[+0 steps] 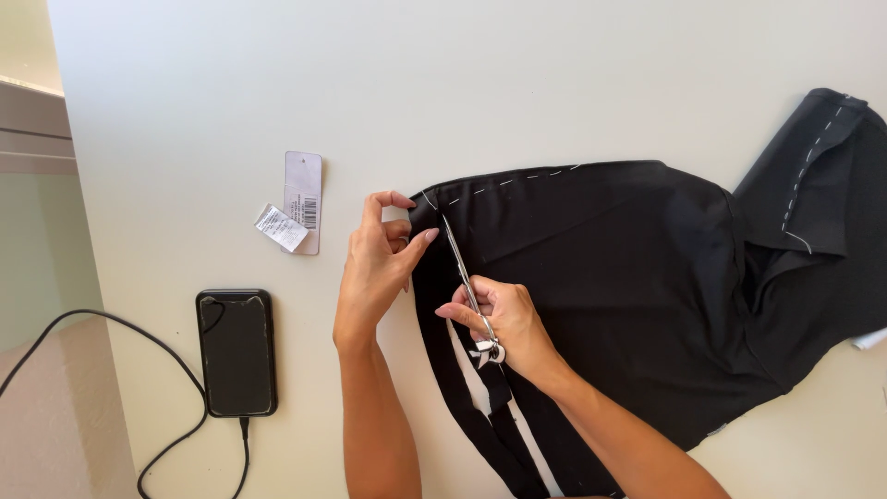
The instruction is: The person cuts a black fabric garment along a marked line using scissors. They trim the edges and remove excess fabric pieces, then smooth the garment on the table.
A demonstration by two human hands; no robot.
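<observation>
Nearest the camera: two bare forearms entering from the bottom edge, converging on a black garment. Right hand closed around the handles of small silver scissors, blades pointing up and away toward the garment's left corner. Left hand pinching that corner between thumb and fingertips, close beside the scissor tips; blades open or shut cannot be told. Garment spread flat on a pale desk, reaching from the desk's middle to the right frame edge, with two narrow black strips trailing down to the bottom edge beneath the right wrist. White dashed stitching along the upper seam near the pinched corner, and a second dashed line on the folded section at far right. Bare desk surface above the garment and left of the left hand. Left of the hands, well apart: grey hang tag with a small white printed label lying partly on it. Below these, black phone face up near the desk's left edge, black cable plugged into its lower end and looping past the edge.
</observation>
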